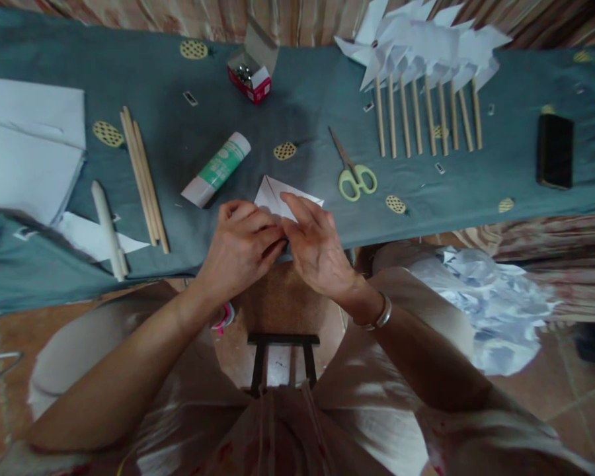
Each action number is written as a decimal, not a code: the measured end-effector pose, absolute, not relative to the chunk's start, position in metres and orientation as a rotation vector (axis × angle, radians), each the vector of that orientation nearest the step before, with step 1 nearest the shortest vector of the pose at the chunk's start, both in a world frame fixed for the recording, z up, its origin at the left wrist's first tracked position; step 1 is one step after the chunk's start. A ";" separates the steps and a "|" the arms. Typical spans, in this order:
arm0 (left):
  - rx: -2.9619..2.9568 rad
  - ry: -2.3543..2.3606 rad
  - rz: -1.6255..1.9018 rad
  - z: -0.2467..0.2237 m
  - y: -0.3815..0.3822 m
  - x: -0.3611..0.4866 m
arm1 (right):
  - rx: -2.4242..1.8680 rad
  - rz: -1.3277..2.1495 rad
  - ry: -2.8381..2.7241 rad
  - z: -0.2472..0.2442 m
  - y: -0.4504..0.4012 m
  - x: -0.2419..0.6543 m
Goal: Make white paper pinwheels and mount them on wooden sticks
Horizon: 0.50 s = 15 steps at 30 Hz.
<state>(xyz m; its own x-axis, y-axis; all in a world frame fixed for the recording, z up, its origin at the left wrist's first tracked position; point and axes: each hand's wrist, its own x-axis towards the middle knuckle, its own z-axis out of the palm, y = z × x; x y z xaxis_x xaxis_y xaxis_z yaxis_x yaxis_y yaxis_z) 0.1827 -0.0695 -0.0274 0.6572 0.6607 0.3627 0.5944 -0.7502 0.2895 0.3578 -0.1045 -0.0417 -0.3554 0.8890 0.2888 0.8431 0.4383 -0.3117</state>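
Note:
A folded piece of white paper (268, 193) lies near the table's front edge, its pointed corners showing beyond my hands. My left hand (242, 244) is closed at its lower left, with curled fingers pinching the near edge. From the right, my right hand (318, 248) rests on the same paper, fingers stretched over it and thumb toward the left fingertips. The near part of the paper is hidden under both hands. Just beyond my left hand lies a glue stick (218, 168) with a green label. Scissors (353, 175) with light green handles lie to the right.
Paper pinwheels on sticks (416, 59) lie at the back right, near a black phone (554, 151). A small open red box (250, 79) holds metal pieces. On the left are wooden sticks (143, 178), a whitish pointed tool (108, 228) and paper sheets (24, 165). Paper scraps in a plastic bag (496, 304) sit below right.

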 end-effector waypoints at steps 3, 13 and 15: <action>2.738 1.034 0.704 -0.028 -0.068 0.182 | -1.450 0.227 -2.248 -0.044 -0.104 0.357; 2.738 0.996 0.756 -0.029 -0.066 0.185 | -1.499 0.307 -2.101 -0.038 -0.096 0.373; 2.726 1.006 0.726 -0.027 -0.066 0.184 | -1.537 0.297 -2.032 -0.038 -0.093 0.382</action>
